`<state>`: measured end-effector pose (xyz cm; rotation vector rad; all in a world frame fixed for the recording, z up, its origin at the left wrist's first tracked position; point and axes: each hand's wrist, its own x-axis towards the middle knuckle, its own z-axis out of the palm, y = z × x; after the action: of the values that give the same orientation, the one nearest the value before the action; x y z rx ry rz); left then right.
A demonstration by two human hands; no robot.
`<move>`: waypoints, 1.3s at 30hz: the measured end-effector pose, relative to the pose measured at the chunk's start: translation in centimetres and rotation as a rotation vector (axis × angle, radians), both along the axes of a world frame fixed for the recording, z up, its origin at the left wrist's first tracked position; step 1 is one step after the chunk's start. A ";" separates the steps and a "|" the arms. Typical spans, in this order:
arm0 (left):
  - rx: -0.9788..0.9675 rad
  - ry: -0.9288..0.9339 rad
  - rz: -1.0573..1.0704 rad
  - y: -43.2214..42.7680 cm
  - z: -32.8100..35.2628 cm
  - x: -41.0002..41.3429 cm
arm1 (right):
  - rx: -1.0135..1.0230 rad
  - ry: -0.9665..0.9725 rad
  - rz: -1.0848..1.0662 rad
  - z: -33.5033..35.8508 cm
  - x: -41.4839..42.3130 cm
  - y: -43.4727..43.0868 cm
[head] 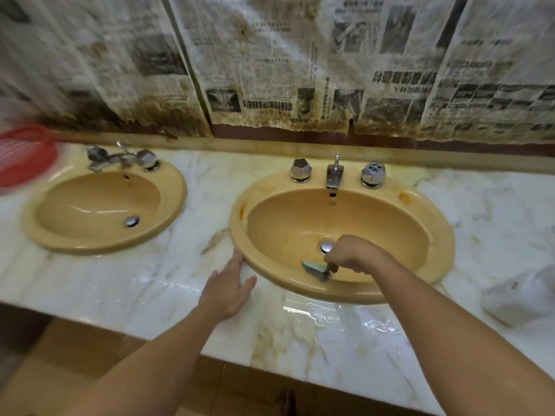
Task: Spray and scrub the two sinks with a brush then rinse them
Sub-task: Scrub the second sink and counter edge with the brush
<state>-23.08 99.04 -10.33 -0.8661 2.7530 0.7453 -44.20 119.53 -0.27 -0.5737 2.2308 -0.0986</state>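
Right hand [353,253] fingers clamp the brush [316,270] against the right sink [426,205] near wall to scrub; left hand [229,285], fingers apart, braces on the bench [150,280]

Head view, close, angled down over countertop [156,283], facing wall [270,55]

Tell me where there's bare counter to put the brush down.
Bare marble countertop lies between the left yellow sink and right yellow sink, and along the front edge. Far right is crowded by a crumpled white bag; far left by a red basket.
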 end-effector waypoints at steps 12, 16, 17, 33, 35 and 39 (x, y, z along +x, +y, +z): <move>-0.188 0.010 -0.194 -13.1 -0.8 -2.4 | -0.337 -0.049 -0.255 -4.6 3.5 -10.9; -0.179 0.063 -0.287 -18.1 -1.8 -5.4 | -0.377 0.147 -0.366 -5.3 4.8 -14.7; -0.184 0.089 -0.305 -19.2 -2.2 -6.2 | -0.370 0.174 -0.372 -5.2 4.7 -15.6; -0.331 0.187 -0.346 -22.0 -5.3 -8.7 | -0.049 0.418 -0.320 -2.0 2.8 -25.6; -0.327 0.180 -0.346 -22.1 -5.3 -8.7 | 0.084 0.300 -0.219 -0.9 2.3 -25.5; -0.320 0.182 -0.340 -22.1 -5.4 -8.8 | 0.049 0.340 -0.234 -1.6 1.7 -25.7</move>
<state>-31.87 76.95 -15.71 -0.3661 3.1200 0.3424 -42.54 93.88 -1.89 -0.3173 2.6186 -0.0688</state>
